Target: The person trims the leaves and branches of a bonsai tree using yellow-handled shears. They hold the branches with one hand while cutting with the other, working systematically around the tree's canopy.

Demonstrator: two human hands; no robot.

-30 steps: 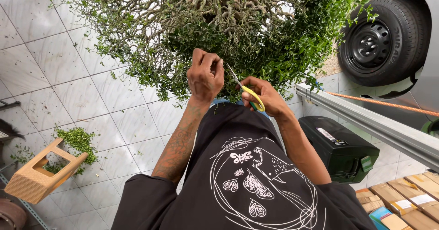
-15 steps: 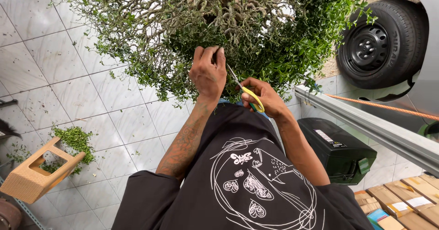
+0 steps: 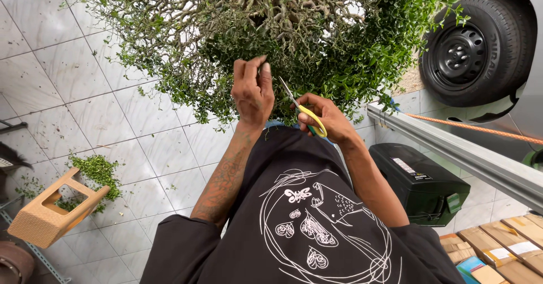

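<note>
White tiled floor [image 3: 85, 109] below. Left hand [image 3: 253, 92] has risen higher into the shrub [image 3: 271, 29], fingers pinching a twig; right hand [image 3: 325, 119] unchanged, gripping yellow-handled scissors [image 3: 302, 110] just beside it.

Yellow-handled scissors [image 3: 308, 116], green-leaved shrub [image 3: 271, 41], black shirt [image 3: 305, 222] with white line drawing, pale grey-white floor tiles [image 3: 73, 97].

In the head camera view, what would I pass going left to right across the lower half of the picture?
Tan plastic stool tipped on its side → heap of green leaf clippings on the tiles → person's black printed shirt → black plastic case → brown cardboard boxes.
</note>
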